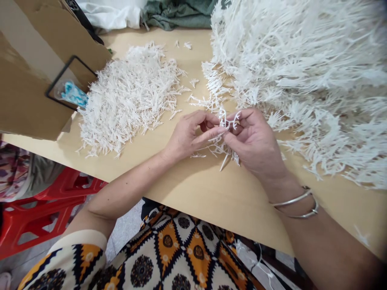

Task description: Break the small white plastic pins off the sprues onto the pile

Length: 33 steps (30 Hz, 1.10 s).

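Note:
Both hands meet over the table, pinching a white branched plastic sprig [226, 123] between them. My left hand [193, 133] grips its left side with thumb and fingertips. On the other side, my right hand [252, 141] has thumb and fingers closed on the same sprig. Several thin white branches stick out below and above the fingertips. To the left lies a heap of small white plastic sprigs [130, 92]. A much larger pile of long white branched pieces [308, 76] spreads out on the right, with some pieces reaching close to my fingers.
A cardboard box [27, 72] with a black wire frame stands at the left, a blue and white item [74, 93] beside it. Cloth, green [178, 14] and white, lies along the back of the tan table [193, 189]. Red plastic stools [39, 217] stand below at left.

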Each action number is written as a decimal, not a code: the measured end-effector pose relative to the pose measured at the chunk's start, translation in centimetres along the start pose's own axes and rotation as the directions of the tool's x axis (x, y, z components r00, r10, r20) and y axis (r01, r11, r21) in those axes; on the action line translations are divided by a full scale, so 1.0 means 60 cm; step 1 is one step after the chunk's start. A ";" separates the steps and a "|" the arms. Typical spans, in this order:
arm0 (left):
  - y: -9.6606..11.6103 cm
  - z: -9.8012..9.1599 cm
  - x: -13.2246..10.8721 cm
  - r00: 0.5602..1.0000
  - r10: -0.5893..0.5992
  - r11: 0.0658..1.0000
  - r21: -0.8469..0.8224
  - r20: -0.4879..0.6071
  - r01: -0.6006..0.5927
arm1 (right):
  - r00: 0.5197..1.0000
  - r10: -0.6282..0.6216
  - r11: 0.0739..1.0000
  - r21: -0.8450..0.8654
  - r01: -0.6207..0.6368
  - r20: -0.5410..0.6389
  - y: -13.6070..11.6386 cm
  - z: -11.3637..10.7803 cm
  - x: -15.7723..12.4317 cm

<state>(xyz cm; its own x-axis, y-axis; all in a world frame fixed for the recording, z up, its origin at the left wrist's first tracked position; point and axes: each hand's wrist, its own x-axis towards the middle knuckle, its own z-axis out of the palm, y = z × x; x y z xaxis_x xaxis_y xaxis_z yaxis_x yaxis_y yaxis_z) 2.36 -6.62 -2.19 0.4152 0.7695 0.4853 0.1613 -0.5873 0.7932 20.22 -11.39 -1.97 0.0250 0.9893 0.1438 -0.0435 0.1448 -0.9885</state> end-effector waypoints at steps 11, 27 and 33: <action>0.004 -0.010 0.000 0.943 -0.261 0.891 -0.323 0.206 0.317 | 0.999 0.043 0.999 -0.010 -0.043 0.030 -0.005 -0.003 0.000; 0.002 -0.026 -0.001 0.997 -0.015 0.958 0.285 0.074 -0.007 | 0.995 0.094 0.987 -0.133 -0.087 0.042 -0.016 -0.011 -0.001; -0.013 0.002 -0.001 0.992 0.114 0.757 0.643 0.048 -0.118 | 0.986 0.155 0.984 -0.098 -0.148 0.066 -0.008 -0.005 -0.003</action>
<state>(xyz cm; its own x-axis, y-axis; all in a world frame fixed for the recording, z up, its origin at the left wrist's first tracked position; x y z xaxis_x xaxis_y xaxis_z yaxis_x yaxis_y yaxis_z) 2.31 -6.24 -2.87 0.4737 0.6843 0.5544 0.6487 -0.6969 0.3059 20.54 -11.63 -1.52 -0.0481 0.9988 -0.0084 0.0517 -0.0059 -0.9986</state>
